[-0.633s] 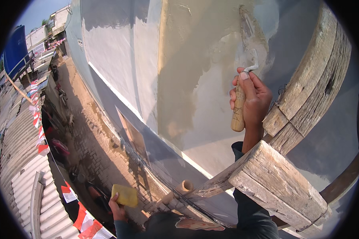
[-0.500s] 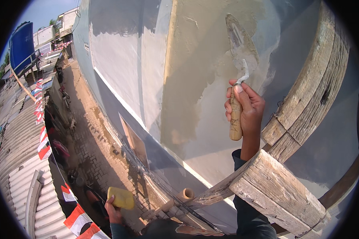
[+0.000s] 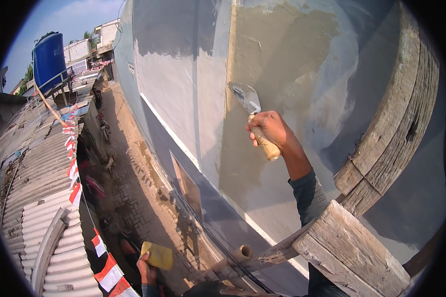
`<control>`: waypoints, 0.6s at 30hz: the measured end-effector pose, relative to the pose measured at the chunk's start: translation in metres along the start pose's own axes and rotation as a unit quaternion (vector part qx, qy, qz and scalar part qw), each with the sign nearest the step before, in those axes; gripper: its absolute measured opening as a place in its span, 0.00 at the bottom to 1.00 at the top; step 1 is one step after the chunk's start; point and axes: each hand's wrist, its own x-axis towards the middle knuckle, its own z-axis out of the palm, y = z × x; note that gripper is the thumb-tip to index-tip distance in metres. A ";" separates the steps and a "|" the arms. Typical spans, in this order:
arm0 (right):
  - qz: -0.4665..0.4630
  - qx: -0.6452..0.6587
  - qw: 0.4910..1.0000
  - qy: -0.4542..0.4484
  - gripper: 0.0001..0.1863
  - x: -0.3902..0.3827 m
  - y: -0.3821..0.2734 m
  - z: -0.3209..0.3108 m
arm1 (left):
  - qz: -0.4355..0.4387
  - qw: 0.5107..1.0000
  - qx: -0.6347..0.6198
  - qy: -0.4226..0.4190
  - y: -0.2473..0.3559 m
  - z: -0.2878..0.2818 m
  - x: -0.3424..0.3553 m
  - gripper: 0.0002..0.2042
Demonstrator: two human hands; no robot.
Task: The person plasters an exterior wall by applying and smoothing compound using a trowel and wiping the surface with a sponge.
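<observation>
My right hand [image 3: 276, 129] is closed around the wooden handle of a pointed trowel [image 3: 246, 97]. The metal blade tilts up and to the left, its tip by a pale raised vertical strip [image 3: 230, 62] on the wall; whether it touches is hard to tell. Darker, damp-looking plaster [image 3: 287, 42] spreads beside and above the blade, next to smoother grey areas. Low on the left, my left hand [image 3: 145, 270] grips the edge of a yellow, rounded rectangular sponge-like pad [image 3: 158, 256], held away from the wall.
Weathered wooden beams [image 3: 349, 250] stand at the right, close to my right forearm. An open pipe end [image 3: 244, 252] juts out below the wall. Far down at left runs a paved alley [image 3: 134, 198], beside corrugated roofs [image 3: 49, 218], a red-and-white flag string [image 3: 109, 273] and a blue tank [image 3: 49, 59].
My right hand has brought the trowel left and down across the wall, tilting the blade leftward toward the pale strip. My left hand still holds the yellow pad. The view has shifted slightly.
</observation>
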 end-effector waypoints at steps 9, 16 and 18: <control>-0.040 -0.036 0.998 0.037 0.06 0.020 -0.063 -0.003 | -0.020 0.999 0.044 -0.011 -0.014 -0.003 0.004 0.22; -0.116 -0.039 0.991 0.062 0.08 0.010 -0.084 0.001 | -0.024 0.997 0.070 -0.003 -0.009 0.009 -0.009 0.21; -0.152 0.000 0.985 0.082 0.08 0.016 -0.103 0.011 | -0.017 0.997 0.069 0.022 -0.009 -0.003 -0.012 0.21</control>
